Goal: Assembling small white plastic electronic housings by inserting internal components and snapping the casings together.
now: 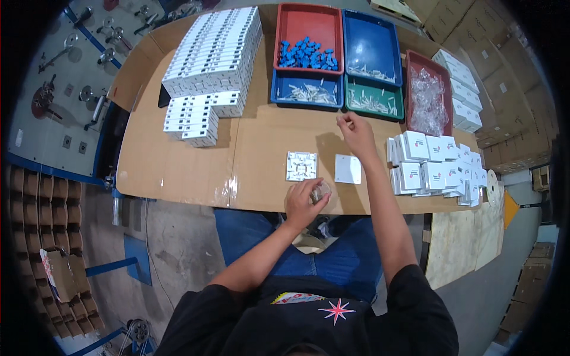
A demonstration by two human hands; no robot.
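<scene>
Near the table's front edge, my left hand is closed around a crumpled clear plastic bag. Just beyond it lies a white square plate with a moulded inner frame, its open face up. To the right of that, a flat white square cover rests on the cardboard. My right hand is raised in front of the green tray, which holds small white plugs. Its thumb and fingers are pinched together; anything between them is too small to make out.
Behind are a red tray of blue parts, blue trays with white pieces and a dark red tray of clear bags. Stacked white boxes stand left; small white packets are piled right.
</scene>
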